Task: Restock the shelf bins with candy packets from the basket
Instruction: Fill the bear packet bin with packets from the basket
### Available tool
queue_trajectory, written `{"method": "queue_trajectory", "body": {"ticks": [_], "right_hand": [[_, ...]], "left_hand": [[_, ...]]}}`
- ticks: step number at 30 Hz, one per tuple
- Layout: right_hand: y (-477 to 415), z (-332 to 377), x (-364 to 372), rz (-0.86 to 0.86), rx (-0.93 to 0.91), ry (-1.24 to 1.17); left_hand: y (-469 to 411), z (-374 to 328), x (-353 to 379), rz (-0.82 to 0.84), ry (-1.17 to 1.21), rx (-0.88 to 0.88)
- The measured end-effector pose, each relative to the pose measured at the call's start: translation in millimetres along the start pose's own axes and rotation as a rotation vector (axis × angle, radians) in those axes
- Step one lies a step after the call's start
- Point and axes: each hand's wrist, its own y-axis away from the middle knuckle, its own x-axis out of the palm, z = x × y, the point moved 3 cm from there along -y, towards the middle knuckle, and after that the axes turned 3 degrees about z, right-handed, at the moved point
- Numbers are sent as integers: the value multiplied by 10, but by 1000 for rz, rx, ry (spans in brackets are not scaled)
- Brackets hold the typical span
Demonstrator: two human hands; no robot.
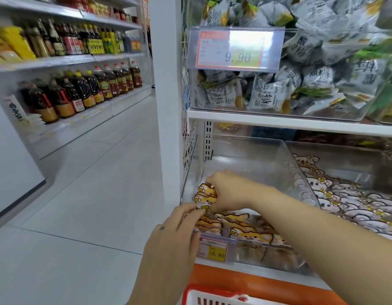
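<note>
A clear plastic shelf bin (278, 155) on the lower shelf holds yellow cat-shaped candy packets (245, 231) along its front. My right hand (228, 190) reaches into the bin's left front corner and grips a small stack of the same packets (205, 195). My left hand (177, 236) pinches the lower edge of that stack from the front. The red basket (212, 297) shows only its rim at the bottom edge, below the shelf.
A neighbouring bin (344, 194) on the right is full of pale cat packets. The upper shelf bin (300, 84) holds grey-white snack bags behind a 9.90 price tag (232, 49). A 16.80 tag (213, 249) is on the bin front. Bottle shelves (80, 84) line the aisle's left.
</note>
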Motion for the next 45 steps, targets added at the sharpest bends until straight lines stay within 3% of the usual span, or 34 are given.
{"method": "queue_trajectory", "body": {"ticks": [5, 10, 15, 18, 23, 29, 36, 41, 45], "right_hand": [[14, -43, 46, 39, 17, -286], [136, -227, 72, 192, 94, -523], [233, -242, 63, 228, 77, -624], [304, -265, 45, 219, 116, -634], [553, -452, -92, 104, 43, -499], [749, -551, -104, 191, -25, -480], [636, -502, -7, 161, -101, -350], [643, -495, 24, 110, -172, -318], [667, -458, 35, 82, -206, -230]], "left_hand": [[-13, -36, -29, 28, 35, -39], [-9, -119, -160, -10, 58, -97], [-160, -287, -440, -24, -10, -115], [-411, -360, -495, 34, -65, -87], [-822, -412, -319, 369, -139, 0], [-1090, -385, -180, 641, -190, -40], [-1193, -373, -153, 789, -220, -101], [-1207, -324, -56, 804, -174, -147], [-1225, -243, 21, 840, -276, -138]]}}
